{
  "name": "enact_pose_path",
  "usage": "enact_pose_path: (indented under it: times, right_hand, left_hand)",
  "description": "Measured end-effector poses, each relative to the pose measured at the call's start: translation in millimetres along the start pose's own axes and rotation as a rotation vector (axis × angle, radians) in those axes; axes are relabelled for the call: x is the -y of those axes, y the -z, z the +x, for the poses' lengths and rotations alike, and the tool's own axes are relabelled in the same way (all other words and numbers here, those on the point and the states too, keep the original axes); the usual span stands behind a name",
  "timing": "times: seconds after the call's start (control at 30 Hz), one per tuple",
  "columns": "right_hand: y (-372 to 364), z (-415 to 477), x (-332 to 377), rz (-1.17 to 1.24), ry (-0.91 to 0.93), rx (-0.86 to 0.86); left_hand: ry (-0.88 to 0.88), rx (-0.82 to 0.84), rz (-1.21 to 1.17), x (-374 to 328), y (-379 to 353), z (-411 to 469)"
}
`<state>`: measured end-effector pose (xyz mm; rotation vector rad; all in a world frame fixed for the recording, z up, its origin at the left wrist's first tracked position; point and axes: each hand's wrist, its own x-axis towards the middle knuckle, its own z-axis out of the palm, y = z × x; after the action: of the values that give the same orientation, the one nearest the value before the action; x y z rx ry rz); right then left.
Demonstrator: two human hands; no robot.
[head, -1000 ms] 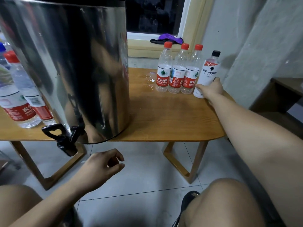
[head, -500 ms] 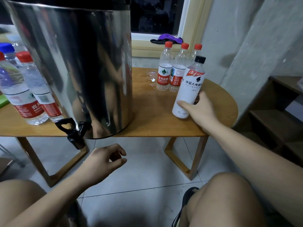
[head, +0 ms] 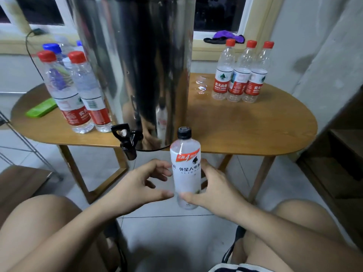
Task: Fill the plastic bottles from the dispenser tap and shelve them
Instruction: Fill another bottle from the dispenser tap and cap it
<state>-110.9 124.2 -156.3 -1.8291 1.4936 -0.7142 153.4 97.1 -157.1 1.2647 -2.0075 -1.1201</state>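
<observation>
Head view: the white-labelled bottle (head: 185, 173) stands upright in the air in front of the table's near edge, just right of and below the black tap (head: 127, 142). It has a black cap (head: 184, 132) screwed on, a clear shoulder, a red-orange band across the top of its white label and dark Chinese characters beneath; the clear base below the label looks empty (though the thumb covers part of it).

The right hand (head: 216, 189) grips the bottle low down, thumb laid across the front near the base and fingers wrapped behind the label. The left hand (head: 137, 185) sits just beside the bottle's left side, fingers spread and loosely curved, holding nothing; its thumb tip and fingertips reach the bottle's edge, and whether they touch it cannot be told.

Behind stands the steel dispenser (head: 137, 65) on the wooden table (head: 245, 130). Three red-capped bottles (head: 238, 79) stand in a row at the table's far right, well apart from the hands. More capped bottles (head: 78, 95) cluster left of the dispenser, with a green flat object (head: 42, 109) beside them.
</observation>
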Motion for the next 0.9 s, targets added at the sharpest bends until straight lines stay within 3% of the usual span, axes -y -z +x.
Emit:
enact_pose_path:
  times: [0.2,0.43,0.67,0.9]
  right_hand:
    - [-25,0,-4,-0.199,-0.001,0.228]
    - [-25,5,7,0.087,0.065,0.202]
    - [-25,17,1,-0.048,0.089,0.218]
    - [-24,18,-6,-0.092,0.123,0.241]
  left_hand:
    - [-0.039,-0.036,-0.139,-8,4,-12]
    - [-0.040,-0.020,-0.056,0,2,-15]
    - [-0.110,-0.228,-0.045,5,15,-15]
    - [-0.145,-0.138,0.157,8,20,-18]
